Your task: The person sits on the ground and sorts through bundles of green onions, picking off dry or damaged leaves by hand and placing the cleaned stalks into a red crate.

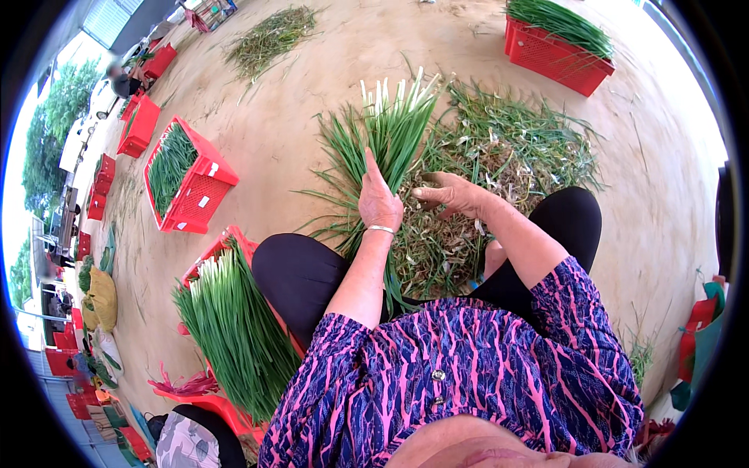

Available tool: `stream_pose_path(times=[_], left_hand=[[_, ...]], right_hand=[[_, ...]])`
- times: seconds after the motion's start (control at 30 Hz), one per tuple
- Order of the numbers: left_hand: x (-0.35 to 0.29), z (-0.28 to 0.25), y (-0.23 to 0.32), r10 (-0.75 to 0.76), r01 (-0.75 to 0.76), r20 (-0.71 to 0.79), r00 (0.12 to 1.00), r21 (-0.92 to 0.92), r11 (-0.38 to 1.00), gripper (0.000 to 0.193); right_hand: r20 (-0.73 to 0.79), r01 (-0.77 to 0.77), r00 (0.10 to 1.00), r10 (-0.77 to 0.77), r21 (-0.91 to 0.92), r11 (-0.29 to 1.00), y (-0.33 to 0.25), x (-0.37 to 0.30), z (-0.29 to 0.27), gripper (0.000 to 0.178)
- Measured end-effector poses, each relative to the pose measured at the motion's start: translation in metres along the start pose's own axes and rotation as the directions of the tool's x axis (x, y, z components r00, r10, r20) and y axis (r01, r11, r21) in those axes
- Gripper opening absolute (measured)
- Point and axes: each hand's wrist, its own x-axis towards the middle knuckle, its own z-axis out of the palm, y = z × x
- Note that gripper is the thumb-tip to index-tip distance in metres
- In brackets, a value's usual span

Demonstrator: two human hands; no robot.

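A loose bunch of chives (394, 129) fans out in front of me, its white stem ends pointing away. My left hand (380, 201), with a bangle at the wrist, closes on the bunch. One digit lies stretched along the leaves; the other fingers are mostly hidden. Green leaves trail below that hand, beside my left forearm. My right hand (454, 195) is just right of the bunch, fingers apart and nothing visible in them. Beneath it spreads a heap of chive trimmings (507, 148), green leaves mixed with dry brown scraps.
By my left knee, a red crate (234, 238) carries neatly stacked chives (234, 327). Another red crate (199, 195) stands farther left, and a filled one (558, 66) at the far right. A smaller heap of trimmings (273, 39) lies far ahead. A person (125, 82) sits in the left distance.
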Motion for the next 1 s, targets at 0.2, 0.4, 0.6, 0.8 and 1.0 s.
stream_pose_path(times=[0.2,0.4,0.6,0.8,1.0], left_hand=[[-0.018,0.019,0.031,0.237,-0.240,0.040,0.971,0.167,0.956,0.096],[-0.007,0.008,0.021,0.329,-0.258,0.261,0.908,-0.269,0.928,0.094],[-0.011,0.003,0.002,0.358,0.566,0.526,0.771,-0.824,-0.009,0.102],[-0.022,0.025,0.004,0.415,0.767,0.705,0.575,-0.641,0.025,0.048],[-0.022,0.019,-0.010,0.170,0.758,0.749,0.640,-0.652,0.020,0.030]], right_hand=[[-0.280,0.300,0.951,-0.134,0.723,0.622,-0.003,0.021,0.025,0.043],[-0.403,0.398,0.905,-0.135,0.691,0.603,0.018,0.021,0.000,0.022],[-0.135,0.273,0.961,-0.243,0.615,0.740,-0.001,-0.009,0.007,0.027],[0.016,0.575,0.747,-0.664,-0.517,0.634,-0.003,0.002,-0.025,0.047],[-0.090,0.076,0.951,-0.295,-0.860,0.505,-0.075,-0.044,-0.034,0.054]])
